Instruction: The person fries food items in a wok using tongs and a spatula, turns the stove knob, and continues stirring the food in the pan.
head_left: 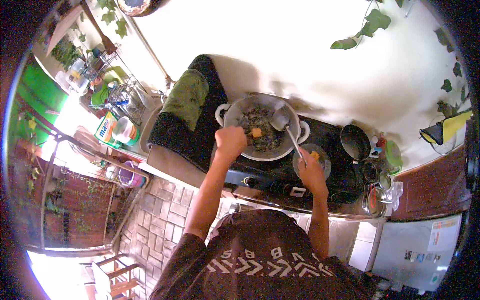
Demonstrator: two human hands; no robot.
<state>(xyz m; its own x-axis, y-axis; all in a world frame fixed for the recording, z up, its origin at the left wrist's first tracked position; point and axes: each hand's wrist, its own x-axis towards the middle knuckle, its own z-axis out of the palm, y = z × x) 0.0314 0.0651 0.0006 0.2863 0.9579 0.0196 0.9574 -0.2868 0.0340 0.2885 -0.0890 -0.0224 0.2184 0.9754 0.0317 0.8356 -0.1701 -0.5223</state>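
A wide metal pot (240, 106) with two pale side handles sits on the black stove. Dark chopped food (260, 117) lies inside it, along with an orange lump (257, 133). My left hand (231, 142) is closed in a fist over the pot's near left rim; whatever it holds, if anything, is hidden. With my right hand (312, 171) I grip the handle of a metal ladle (281, 118), whose round head is over the right side of the pot. Under my right hand is a clear bowl (325, 167) with something orange in it.
Left of the pot, a green cloth (187, 100) lies over a dark textured mat. A black pan (355, 142) stands right of the stove (280, 182), near jars and a plastic bag (395, 195). Farther left are a dish rack (120, 95) and a white tub (125, 131).
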